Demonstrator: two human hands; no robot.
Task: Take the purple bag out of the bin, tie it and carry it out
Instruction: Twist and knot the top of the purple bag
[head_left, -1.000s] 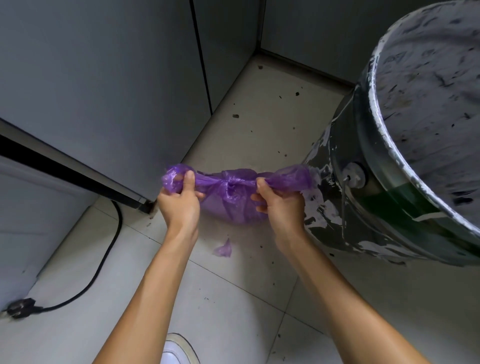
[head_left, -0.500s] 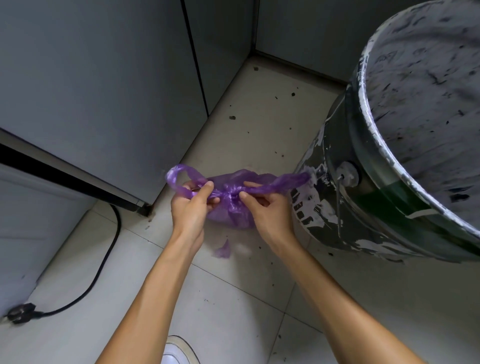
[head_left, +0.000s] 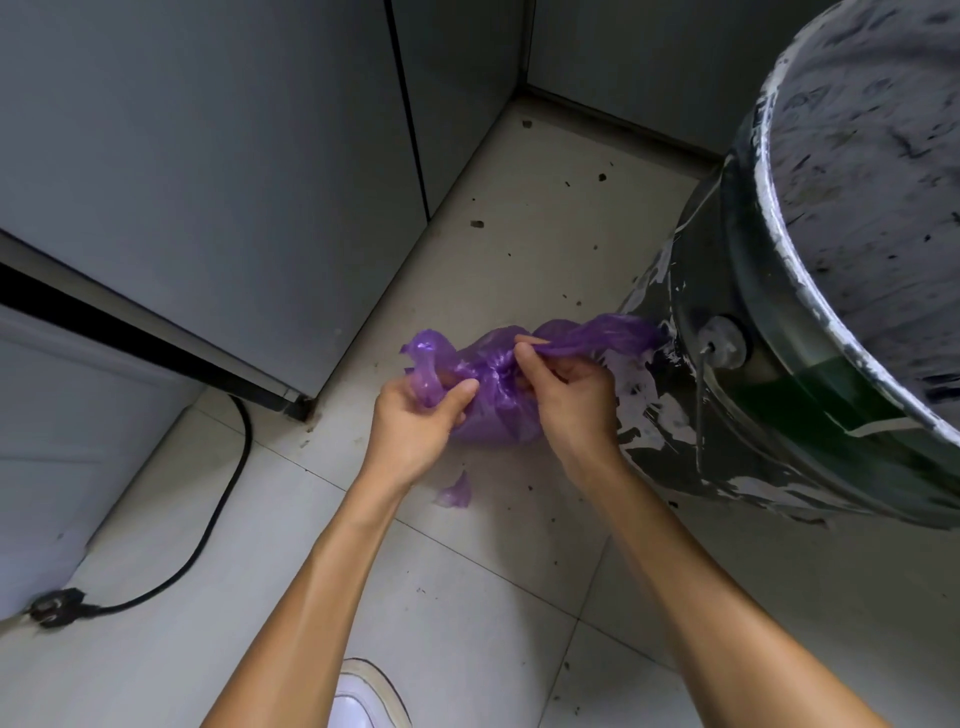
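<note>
At the bottom edge of the frame the toe of your white shoe stood on the pale tiled floor. Your two bare forearms reached up from there to the middle of the frame.

Your left hand had its fingers curled round the left strip of the purple bag, with the thumb laid across the plastic. Your right hand pinched the right strip between thumb and fingers. That strip was twisted and ran off to the right, toward the bin; I cannot tell whether its end touched the bin's wall.

The bag was out of the bin. It hung between your hands above the floor, gathered at the top where the two strips met, just left of the bin. A small purple scrap lay on the tiles below your left wrist.

The bin filled the right side of the frame, dark and streaked with white paint.

At lower left a black cable curved over the floor to a plug. Grey cabinets stood across the upper left.
</note>
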